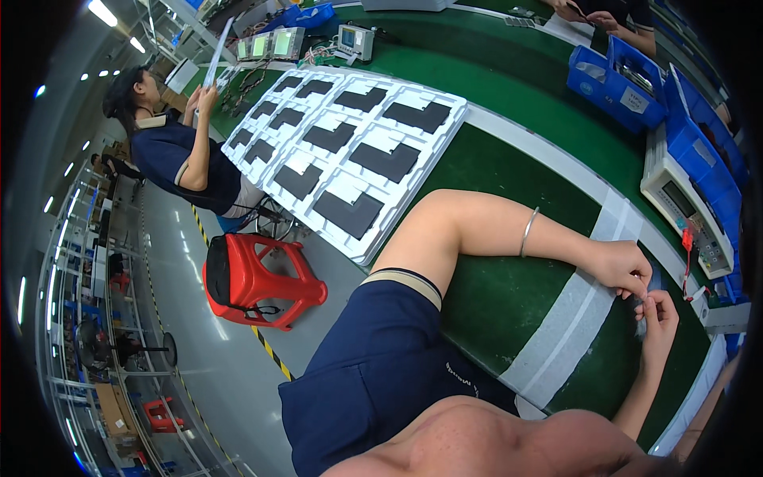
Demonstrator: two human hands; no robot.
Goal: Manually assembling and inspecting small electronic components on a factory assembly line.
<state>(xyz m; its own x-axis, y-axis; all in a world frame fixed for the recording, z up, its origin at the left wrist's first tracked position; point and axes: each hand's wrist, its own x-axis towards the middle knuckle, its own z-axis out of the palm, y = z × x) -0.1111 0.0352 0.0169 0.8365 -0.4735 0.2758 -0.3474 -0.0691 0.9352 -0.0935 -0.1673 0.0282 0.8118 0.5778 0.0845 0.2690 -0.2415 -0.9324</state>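
Observation:
My left hand (623, 265), with a silver bangle (529, 231) on its forearm, is closed in a pinch at the right side of the green bench. My right hand (660, 312) is also closed, its fingertips meeting those of the left. Between and behind the fingers shows a small, translucent bluish piece (640, 324); its kind is too unclear to name. Below the hands lies the green bench mat (509, 310), crossed by a pale grey tape strip (568, 334).
A white tray (362, 256) holds several black L-shaped pieces (347, 215). Blue bins (616, 91) and a bench meter (685, 208) with a red lead stand on the right. A red stool (266, 278) is on the floor. A co-worker (175, 151) holds a sheet; another person's hands (592, 16) are across the bench.

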